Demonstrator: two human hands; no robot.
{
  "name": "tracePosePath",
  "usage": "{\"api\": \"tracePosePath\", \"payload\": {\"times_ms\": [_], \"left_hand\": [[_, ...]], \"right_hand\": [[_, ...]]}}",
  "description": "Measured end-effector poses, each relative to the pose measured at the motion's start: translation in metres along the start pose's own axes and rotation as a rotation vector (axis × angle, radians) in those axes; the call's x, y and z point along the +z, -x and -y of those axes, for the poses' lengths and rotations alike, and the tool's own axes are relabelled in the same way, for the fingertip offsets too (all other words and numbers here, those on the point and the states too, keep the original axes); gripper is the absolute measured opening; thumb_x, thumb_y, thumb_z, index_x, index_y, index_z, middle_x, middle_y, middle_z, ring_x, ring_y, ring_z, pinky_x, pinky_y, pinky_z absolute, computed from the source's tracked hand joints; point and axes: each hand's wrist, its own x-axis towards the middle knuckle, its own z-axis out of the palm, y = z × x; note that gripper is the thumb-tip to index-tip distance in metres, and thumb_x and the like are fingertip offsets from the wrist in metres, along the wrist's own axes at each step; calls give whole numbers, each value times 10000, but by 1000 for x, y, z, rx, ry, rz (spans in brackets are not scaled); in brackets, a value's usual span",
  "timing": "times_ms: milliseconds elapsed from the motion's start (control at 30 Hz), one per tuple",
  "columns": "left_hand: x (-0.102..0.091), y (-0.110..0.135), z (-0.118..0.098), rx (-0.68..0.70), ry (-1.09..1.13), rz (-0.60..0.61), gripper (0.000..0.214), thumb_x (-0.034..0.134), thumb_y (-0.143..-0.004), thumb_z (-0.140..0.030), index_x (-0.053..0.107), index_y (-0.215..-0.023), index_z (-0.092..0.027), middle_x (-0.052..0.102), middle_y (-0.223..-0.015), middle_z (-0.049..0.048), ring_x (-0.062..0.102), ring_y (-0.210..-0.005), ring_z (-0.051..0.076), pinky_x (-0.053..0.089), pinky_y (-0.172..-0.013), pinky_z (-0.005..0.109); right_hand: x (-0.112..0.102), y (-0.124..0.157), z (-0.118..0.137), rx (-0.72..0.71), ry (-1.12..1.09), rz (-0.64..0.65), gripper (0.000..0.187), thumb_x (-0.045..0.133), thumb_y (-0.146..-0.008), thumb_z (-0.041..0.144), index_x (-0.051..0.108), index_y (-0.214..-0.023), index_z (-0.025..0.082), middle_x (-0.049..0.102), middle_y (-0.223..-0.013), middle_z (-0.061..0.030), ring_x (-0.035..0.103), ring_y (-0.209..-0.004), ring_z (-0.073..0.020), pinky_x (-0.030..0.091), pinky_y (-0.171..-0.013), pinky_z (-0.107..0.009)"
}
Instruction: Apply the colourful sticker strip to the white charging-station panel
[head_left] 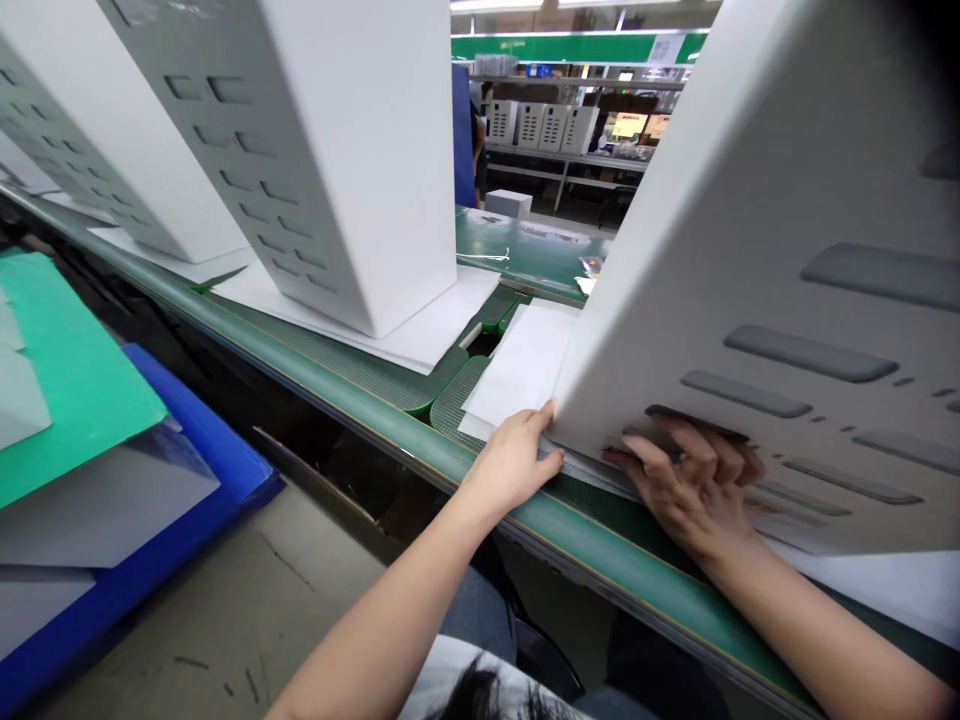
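Note:
A large white sheet-metal casing (675, 300) with rows of grey vent slots stands close in front of me on the right, on white sheets (525, 360) on the conveyor. My left hand (510, 460) is at its near lower corner, with finger and thumb on either side of that corner. My right hand (694, 480) lies against the slotted face near the bottom edge. Its fingers are curled at a slot and the fingertips are partly hidden; the thumb touches the lower edge. Another white casing (382, 170) stands upright to the left on its own sheets.
The green conveyor (360, 400) runs diagonally, with a gap between its plates. More casings (112, 150) stand farther left. At lower left are a green board (82, 390) and a blue bin (247, 470). Behind are a green table (525, 245) and shelved casings (555, 127).

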Motion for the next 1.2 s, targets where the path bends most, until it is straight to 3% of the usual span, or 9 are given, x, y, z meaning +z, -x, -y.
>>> {"api": "tracePosePath", "payload": {"times_ms": [133, 267, 400, 467, 567, 700, 933, 1067, 1200], "left_hand": [[2, 0, 0, 5, -6, -13, 608, 504, -766, -276, 363, -1340, -133, 544, -1067, 88, 497, -1007, 204, 386, -925, 315], [2, 0, 0, 12, -12, -33, 592, 494, -765, -266, 374, -1333, -150, 550, -1053, 79, 504, -988, 198, 396, -907, 316], [2, 0, -1, 7, -19, -46, 567, 496, -756, -248, 409, -1306, -139, 558, -1004, 74, 511, -950, 195, 407, -891, 320], [3, 1, -1, 12, -20, -46, 563, 498, -757, -243, 408, -1303, -138, 559, -1016, 76, 511, -959, 195, 406, -898, 324], [5, 4, -1, 34, 9, -121, 512, 483, -775, -208, 417, -1278, -136, 548, -1082, 75, 511, -978, 174, 409, -906, 311], [7, 8, -4, 120, 54, -311, 312, 450, -794, -132, 506, -1101, -121, 560, -1000, 64, 530, -904, 135, 440, -846, 272], [8, 10, -10, 387, -143, -202, 368, 428, -806, -90, 527, -1154, -161, 535, -1079, 54, 504, -991, 141, 423, -918, 275], [11, 10, -10, 426, -260, -200, 392, 408, -825, -97, 494, -1201, -168, 526, -1112, 58, 495, -997, 152, 431, -907, 296], [15, 11, -15, 407, -325, -193, 414, 401, -824, -89, 481, -1219, -183, 520, -1119, 55, 500, -989, 158, 442, -887, 300]], "right_hand": [[-1, -5, 1, -7, -14, -62, 407, 694, -677, 325, 489, -1006, 202, 498, -1035, -85, 430, -1000, -221, 352, -851, -349], [0, -10, 4, 0, 19, -26, 437, 683, -678, 390, 484, -1000, 172, 492, -1011, -112, 439, -991, -250, 372, -821, -372], [0, -8, 1, 115, -128, -105, 290, 640, -704, 130, 458, -925, 181, 554, -967, -59, 479, -917, -205, 365, -823, -356], [-4, -5, -1, 92, -273, -120, 285, 563, -734, 46, 463, -961, 185, 563, -1001, -43, 488, -932, -182, 371, -837, -339], [-17, 2, 2, -57, -366, 49, 227, 433, -835, 78, 488, -1041, 157, 532, -1149, -66, 464, -1052, -183, 380, -850, -316], [-33, 8, 12, -107, -224, 279, 307, 322, -881, 105, 531, -1105, 106, 433, -1295, -71, 421, -1139, -195, 370, -852, -325], [-36, 8, 25, -97, -154, 329, 378, 309, -846, 96, 584, -1102, 53, 431, -1289, -107, 422, -1143, -216, 369, -868, -341], [-35, 6, 26, -83, -164, 321, 354, 350, -810, 74, 600, -1059, 43, 473, -1241, -132, 445, -1081, -231, 371, -834, -345], [-35, 10, 18, -45, -272, 308, 307, 343, -825, 52, 617, -962, 70, 569, -1043, -107, 454, -980, -230, 365, -771, -327]]}}
